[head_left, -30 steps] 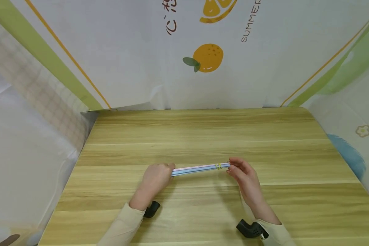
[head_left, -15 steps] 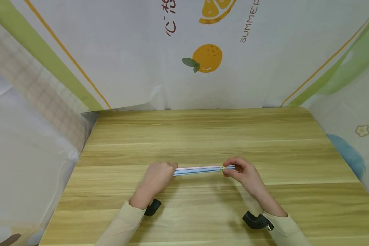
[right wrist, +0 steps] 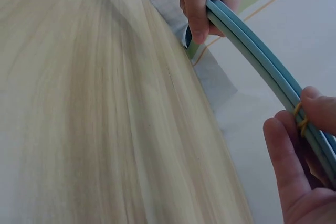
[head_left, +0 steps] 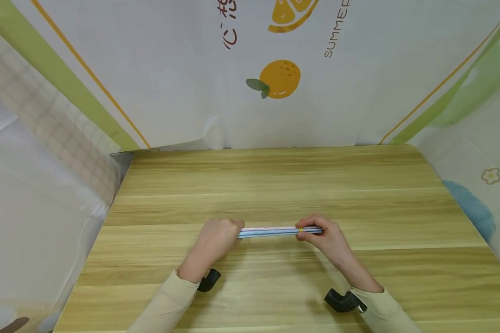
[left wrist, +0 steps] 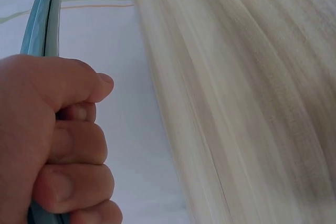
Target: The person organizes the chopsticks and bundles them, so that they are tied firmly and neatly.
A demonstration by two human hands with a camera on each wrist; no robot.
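In the head view, my left hand [head_left: 218,240] was hiding the nine o'clock end of the sticks [head_left: 266,232]; at twelve o'clock, the edge cut the printed orange slice [head_left: 283,15].

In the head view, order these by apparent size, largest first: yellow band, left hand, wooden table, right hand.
1. Wooden table
2. Left hand and right hand: too alike to rank
3. Yellow band on the sticks

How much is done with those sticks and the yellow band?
Done: the yellow band already loops the sticks. In hand: the left hand grips them; the right hand pinches at the band. To do: perhaps adjusting the band, then letting go, since both hands hold on.
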